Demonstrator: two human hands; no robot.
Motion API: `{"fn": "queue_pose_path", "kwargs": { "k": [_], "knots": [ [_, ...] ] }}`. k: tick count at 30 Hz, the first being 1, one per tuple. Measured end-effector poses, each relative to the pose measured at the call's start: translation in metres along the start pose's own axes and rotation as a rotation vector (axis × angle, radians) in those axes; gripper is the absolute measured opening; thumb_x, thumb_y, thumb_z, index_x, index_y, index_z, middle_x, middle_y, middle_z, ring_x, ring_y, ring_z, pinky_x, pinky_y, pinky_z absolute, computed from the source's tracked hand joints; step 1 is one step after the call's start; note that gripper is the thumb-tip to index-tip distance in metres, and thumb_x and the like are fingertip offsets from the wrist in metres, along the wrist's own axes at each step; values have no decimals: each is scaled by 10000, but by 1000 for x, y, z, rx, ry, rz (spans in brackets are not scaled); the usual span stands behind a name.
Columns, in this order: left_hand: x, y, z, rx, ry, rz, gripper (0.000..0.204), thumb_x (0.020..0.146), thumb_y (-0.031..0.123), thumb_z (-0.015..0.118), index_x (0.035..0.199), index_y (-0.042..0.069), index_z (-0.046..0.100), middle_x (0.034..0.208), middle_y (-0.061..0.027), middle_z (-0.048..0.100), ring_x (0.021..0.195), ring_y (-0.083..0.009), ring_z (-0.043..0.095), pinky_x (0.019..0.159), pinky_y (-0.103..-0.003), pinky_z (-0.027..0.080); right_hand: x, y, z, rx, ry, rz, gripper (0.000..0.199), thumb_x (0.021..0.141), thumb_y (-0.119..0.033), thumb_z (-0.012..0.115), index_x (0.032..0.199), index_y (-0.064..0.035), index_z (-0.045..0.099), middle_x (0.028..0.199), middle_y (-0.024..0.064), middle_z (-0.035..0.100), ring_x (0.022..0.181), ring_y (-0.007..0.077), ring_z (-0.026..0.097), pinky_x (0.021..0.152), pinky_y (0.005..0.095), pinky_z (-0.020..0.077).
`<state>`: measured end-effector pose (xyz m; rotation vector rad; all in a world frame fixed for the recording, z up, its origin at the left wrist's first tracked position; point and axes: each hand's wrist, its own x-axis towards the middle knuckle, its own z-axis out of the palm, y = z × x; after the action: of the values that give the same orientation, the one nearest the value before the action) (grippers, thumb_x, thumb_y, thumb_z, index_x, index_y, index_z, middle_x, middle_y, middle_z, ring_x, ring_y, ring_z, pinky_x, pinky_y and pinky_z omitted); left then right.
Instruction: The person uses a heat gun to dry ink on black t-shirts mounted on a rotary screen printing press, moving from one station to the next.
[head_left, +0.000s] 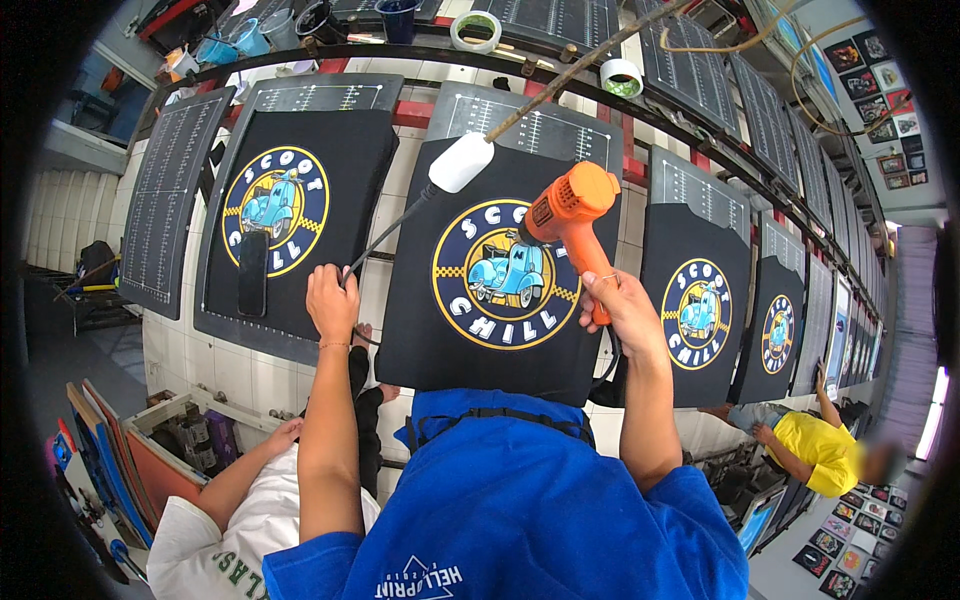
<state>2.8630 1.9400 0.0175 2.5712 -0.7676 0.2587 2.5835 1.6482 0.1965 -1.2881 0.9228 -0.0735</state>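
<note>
My right hand [622, 308] grips the handle of an orange heat gun [570, 215], its nozzle pointing down at a round scooter print [500, 275] on a black shirt panel [490, 330] stretched over a printing board. My left hand [331, 300] is closed on a thin black handle [385, 235] ending in a white pad [461, 162] that hovers over the panel's upper left corner. A long wooden stick [580, 70] runs up and to the right from that pad.
More boards with printed black panels [290, 200] [695, 300] line the curved table to both sides. Tape rolls [476, 30] [621, 77] and cups [250, 38] lie on the far rail. A person in white [240, 520] sits lower left; another in yellow [810, 450] crouches right.
</note>
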Motion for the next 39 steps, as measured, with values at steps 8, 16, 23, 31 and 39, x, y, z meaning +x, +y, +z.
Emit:
{"fn": "queue_pose_path", "kwargs": {
  "k": [8,16,23,31,39],
  "knots": [
    [1,-1,1,-11,0,2,214,883,176,619,775,18,524,810,-149,532,807,-368,542,708,-472,432,4,-3,12,-45,-77,-39,296,948,-313,640,1012,-27,599,693,-3,570,580,86,591,504,221,471],
    [2,1,-1,-2,14,13,206,882,163,627,777,19,525,810,-151,532,801,-370,542,702,-469,430,9,-7,21,-69,-106,-17,291,942,-291,650,1009,-13,592,672,10,582,566,89,589,498,224,461],
    [1,0,0,17,42,27,228,865,186,650,751,34,524,795,-132,525,783,-352,546,680,-462,442,-4,-4,8,-48,-52,35,288,940,-288,651,1022,-19,587,696,-3,583,579,89,597,506,218,461],
    [2,1,-1,-2,16,10,217,883,174,623,776,13,522,807,-155,530,789,-369,540,695,-472,429,-26,5,-2,2,38,28,287,944,-290,646,1046,-27,588,719,-6,579,589,87,603,510,215,475],
    [2,2,-2,14,9,20,217,883,178,622,781,15,521,812,-154,527,802,-369,538,701,-472,429,-7,7,15,-68,-81,-38,362,938,-346,660,1067,-20,569,714,-3,581,602,87,610,518,210,479]
  ]
}}
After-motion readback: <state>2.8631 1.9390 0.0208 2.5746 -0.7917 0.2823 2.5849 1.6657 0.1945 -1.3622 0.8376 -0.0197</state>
